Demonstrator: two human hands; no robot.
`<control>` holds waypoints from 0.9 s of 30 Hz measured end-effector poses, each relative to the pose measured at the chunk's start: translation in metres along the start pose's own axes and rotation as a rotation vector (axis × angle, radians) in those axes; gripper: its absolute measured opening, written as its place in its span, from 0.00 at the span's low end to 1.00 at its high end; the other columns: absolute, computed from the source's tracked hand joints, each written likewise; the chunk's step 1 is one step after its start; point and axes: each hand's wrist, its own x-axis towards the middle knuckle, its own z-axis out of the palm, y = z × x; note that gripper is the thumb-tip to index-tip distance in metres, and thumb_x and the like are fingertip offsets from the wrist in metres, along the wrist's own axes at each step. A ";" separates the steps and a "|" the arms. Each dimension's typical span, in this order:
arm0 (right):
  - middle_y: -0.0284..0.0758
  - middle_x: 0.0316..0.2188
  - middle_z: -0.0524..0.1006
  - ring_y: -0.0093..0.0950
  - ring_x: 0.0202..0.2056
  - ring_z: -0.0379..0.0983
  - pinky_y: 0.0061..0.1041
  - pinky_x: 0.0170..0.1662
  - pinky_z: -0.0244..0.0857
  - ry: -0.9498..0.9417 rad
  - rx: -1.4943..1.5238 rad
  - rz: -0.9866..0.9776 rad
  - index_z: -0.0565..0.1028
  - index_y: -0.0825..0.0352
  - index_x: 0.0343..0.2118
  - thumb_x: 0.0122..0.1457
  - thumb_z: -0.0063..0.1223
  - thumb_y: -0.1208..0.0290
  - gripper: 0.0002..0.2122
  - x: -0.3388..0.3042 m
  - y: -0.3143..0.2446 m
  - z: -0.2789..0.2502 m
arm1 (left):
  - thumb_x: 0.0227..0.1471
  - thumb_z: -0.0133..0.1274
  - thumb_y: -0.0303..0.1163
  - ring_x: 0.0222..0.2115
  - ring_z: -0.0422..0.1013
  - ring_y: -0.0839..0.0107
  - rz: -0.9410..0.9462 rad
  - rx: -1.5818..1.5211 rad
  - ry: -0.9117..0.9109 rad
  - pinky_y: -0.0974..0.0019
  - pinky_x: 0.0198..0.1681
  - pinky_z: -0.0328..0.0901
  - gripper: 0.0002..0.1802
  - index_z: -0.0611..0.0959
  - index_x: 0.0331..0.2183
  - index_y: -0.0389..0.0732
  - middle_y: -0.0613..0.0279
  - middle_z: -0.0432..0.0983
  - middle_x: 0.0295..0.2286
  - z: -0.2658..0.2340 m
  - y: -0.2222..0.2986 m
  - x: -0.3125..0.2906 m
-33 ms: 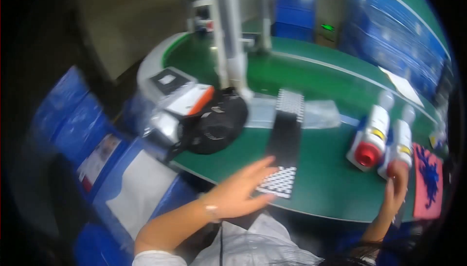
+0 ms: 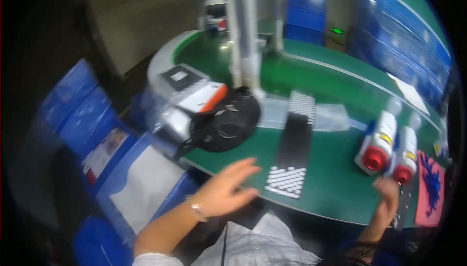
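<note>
With twelve o'clock straight ahead of the person, a blue plastic-wrapped panel [image 2: 114,161] sits at ten o'clock and boxes [image 2: 200,95] at eleven, on the green table [image 2: 335,183]. Also at eleven, nearer, the left hand [image 2: 223,190] is empty, thumb and fingers apart, just beside a dark strip [image 2: 294,142] with white-dotted ends. That strip lies toward half past twelve. Two white cylinders [image 2: 386,128] with red ends rest toward two o'clock. The blurred right hand [image 2: 386,201], at two, is near them; I cannot tell whether it grips anything. Beyond lies a pink sheet [image 2: 428,220].
</note>
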 end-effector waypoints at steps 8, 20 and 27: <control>0.40 0.35 0.74 0.33 0.37 0.71 0.26 0.41 0.64 -1.054 0.498 0.129 0.73 0.67 0.36 0.53 0.48 0.76 0.08 -0.012 0.010 0.440 | 0.45 0.51 0.32 0.49 0.62 0.53 -1.515 0.171 0.999 0.60 0.53 0.56 0.26 0.70 0.47 0.34 0.44 0.67 0.46 -0.033 -0.242 -0.427; 0.33 0.26 0.77 0.33 0.35 0.72 0.36 0.40 0.58 -1.297 -0.188 -0.223 0.78 0.61 0.26 0.49 0.44 0.59 0.13 -0.115 0.098 0.640 | 0.47 0.48 0.41 0.47 0.61 0.53 -2.272 0.281 0.622 0.58 0.48 0.59 0.19 0.77 0.40 0.42 0.50 0.62 0.47 0.009 -0.295 -0.461; 0.39 0.27 0.76 0.39 0.30 0.72 0.36 0.37 0.63 -1.225 -0.152 -0.190 0.77 0.65 0.27 0.46 0.49 0.61 0.13 -0.104 0.096 0.643 | 0.44 0.50 0.31 0.37 0.70 0.52 -1.704 -0.280 1.585 0.56 0.42 0.64 0.14 0.75 0.35 0.35 0.47 0.73 0.33 0.012 -0.293 -0.482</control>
